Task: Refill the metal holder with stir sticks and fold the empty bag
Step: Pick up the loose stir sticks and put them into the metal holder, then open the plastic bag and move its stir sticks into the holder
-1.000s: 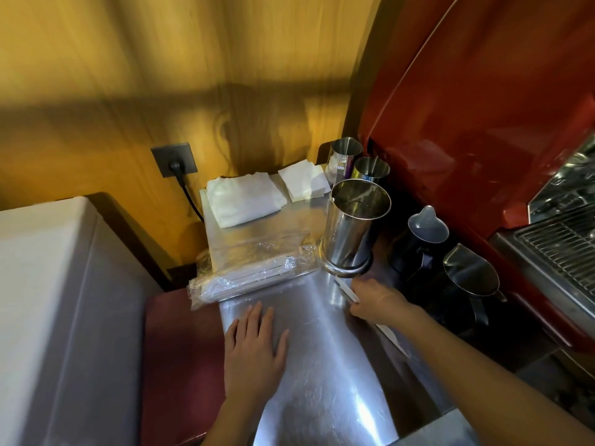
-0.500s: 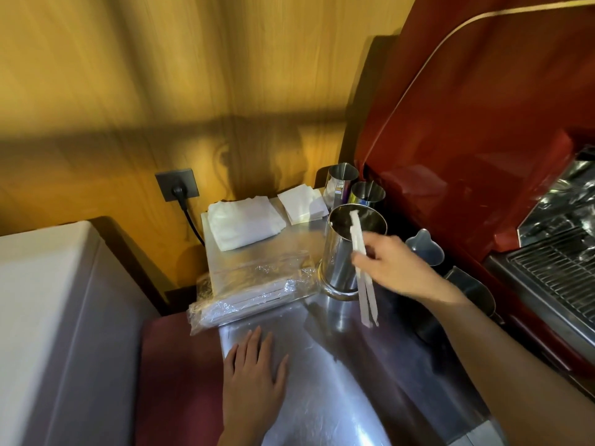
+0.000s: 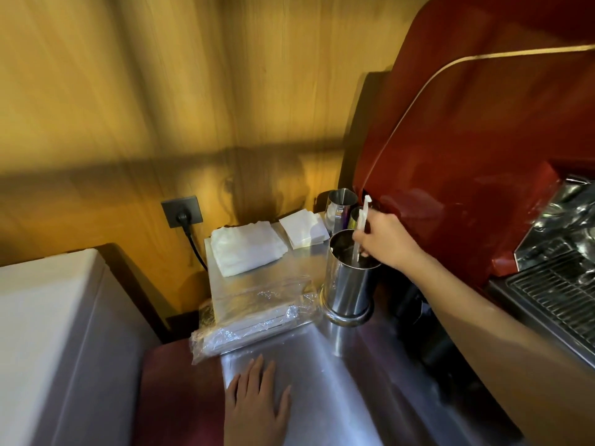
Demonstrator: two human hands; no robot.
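Now our right hand (image 3: 384, 241) is over the holder (image 3: 349, 278), fingers (image 3: 360, 237) pinched on sticks (image 3: 361, 227) lifted off the worktop (image 3: 322, 381), tips inside. Left hand (image 3: 256, 403) flat, empty, before holder. Bag (image 3: 254, 320) left of holder, apparently still stocked; refill barely begun.

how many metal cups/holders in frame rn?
3: large metal holder beside the plastic bag, right hand over it; two smaller metal cups behind it. Others may be hidden by the arm.

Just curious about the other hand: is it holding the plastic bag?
No, the left hand lies flat and open on the bare metal counter, apart from the plastic bag.
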